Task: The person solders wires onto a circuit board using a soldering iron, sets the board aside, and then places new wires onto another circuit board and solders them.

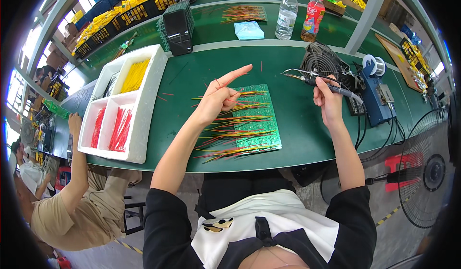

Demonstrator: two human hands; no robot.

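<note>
My left hand [218,96] hovers over the upper left of a green circuit board panel [261,120]. Its index finger points out to the right while the thumb and other fingers are curled in. Bits of red show by the curled fingers, too small to tell what they hold. Rows of red and yellow wires [221,125] lie across the panel and stick out past its left edge. In my right hand [329,98] is a soldering iron [336,88], its tip toward the left, above the table and apart from the panel. A thin curved metal tube runs along the iron's front.
On the left stands a white foam box [149,93] of red and yellow wires. A black fan [324,62], a blue soldering unit [377,98] with a solder spool [379,66], and cables are at right. Bottles [287,17] stand behind. A co-worker's arm [77,168] reaches in at left.
</note>
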